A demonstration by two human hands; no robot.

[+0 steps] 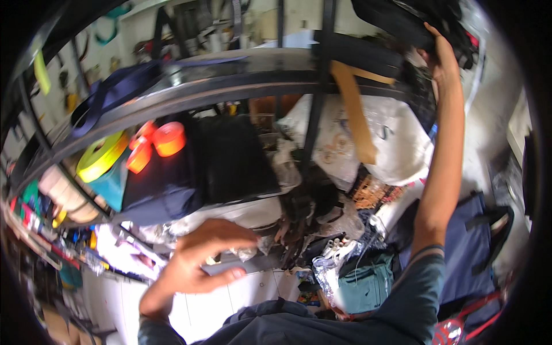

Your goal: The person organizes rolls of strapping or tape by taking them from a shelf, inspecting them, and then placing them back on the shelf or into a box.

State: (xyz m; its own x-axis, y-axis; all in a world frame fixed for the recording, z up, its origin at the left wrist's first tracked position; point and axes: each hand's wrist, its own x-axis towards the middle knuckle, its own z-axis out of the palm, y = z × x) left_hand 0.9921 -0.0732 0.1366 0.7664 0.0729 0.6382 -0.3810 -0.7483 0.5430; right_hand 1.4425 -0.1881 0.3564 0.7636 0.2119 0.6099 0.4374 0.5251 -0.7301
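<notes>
My right arm reaches up to the far right, where my right hand (443, 60) grips the edge of a black fabric bundle (397, 26), perhaps a bag, at the upper shelf. Part of those fingers is hidden behind the dark cloth. My left hand (210, 256) hangs empty in front of the lower shelf, thumb and fingers apart. Nearest to it are clear plastic wrapping and a dark folded fabric stack (236, 158). Orange tape rolls (168, 140) and a yellow-green roll (102, 158) lie left of that stack.
A black metal rack (201, 95) spans the view, with a navy strap (121, 86) and a tan strip (355, 115) hanging from it. White sacks (397, 135) fill its right side. Below stand a teal bag (367, 286) and a navy bag (460, 253) on the floor.
</notes>
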